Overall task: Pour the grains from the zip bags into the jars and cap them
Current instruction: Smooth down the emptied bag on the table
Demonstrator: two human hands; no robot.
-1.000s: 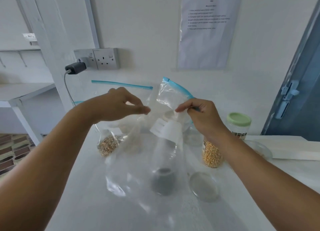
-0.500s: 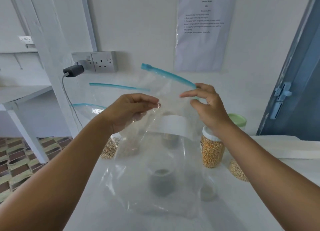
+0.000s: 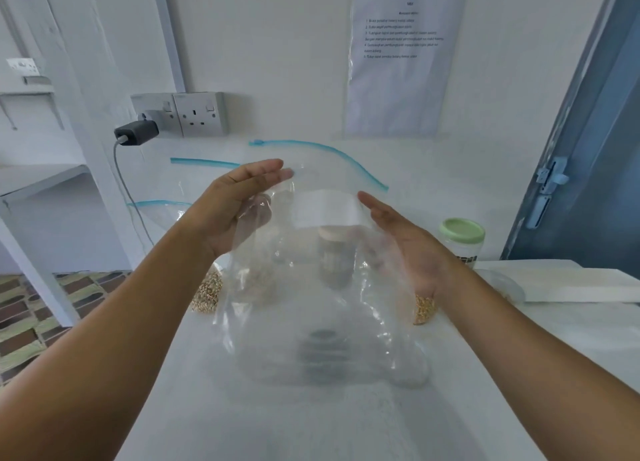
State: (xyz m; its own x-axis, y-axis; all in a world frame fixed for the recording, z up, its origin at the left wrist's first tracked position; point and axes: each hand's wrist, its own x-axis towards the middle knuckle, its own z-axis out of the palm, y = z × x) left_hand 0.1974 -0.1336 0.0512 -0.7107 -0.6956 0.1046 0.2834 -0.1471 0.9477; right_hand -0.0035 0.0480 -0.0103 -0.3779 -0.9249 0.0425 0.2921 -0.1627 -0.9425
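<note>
A large clear zip bag (image 3: 311,308) with a blue zip strip and a white label hangs upright over the white table (image 3: 346,419). My left hand (image 3: 235,207) lies flat against its left side, fingers straight. My right hand (image 3: 401,246) lies flat against its right side. Through the plastic I see a jar holding dark grains (image 3: 323,353) and a capped jar (image 3: 334,252) behind it. A jar of yellow grains (image 3: 424,308) peeks out under my right wrist. A green-capped jar (image 3: 462,239) stands at the right.
More zip bags (image 3: 204,287), one with beige grains, lean at the back left. A white box (image 3: 571,284) lies on the right. A wall socket (image 3: 199,114) with a plugged charger and cable sits behind. A blue door is at the right.
Both hands went from pinching the bag's top to lying flat on its sides. The bag has spread open and its zip edge has risen.
</note>
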